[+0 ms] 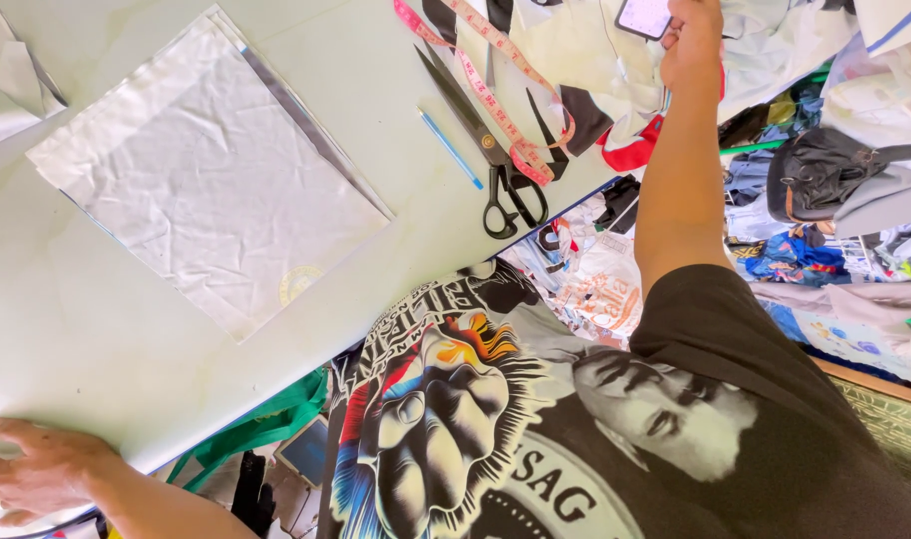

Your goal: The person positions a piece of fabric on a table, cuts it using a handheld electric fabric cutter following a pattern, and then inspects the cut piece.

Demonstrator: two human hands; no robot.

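Right hand (692,45) at 1 o'clock grips phone (643,16); left hand (36,471) at 8 o'clock flat, open on table (96,329). White fabric (211,175) uncut; scissors (485,150) untouched.

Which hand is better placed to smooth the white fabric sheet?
Left, probably: the left hand lies open and empty on the table near the white fabric sheet; the right hand is farther off, holding a phone.

Phone screen (643,15), pale, top edge, seemingly in right hand (691,40).
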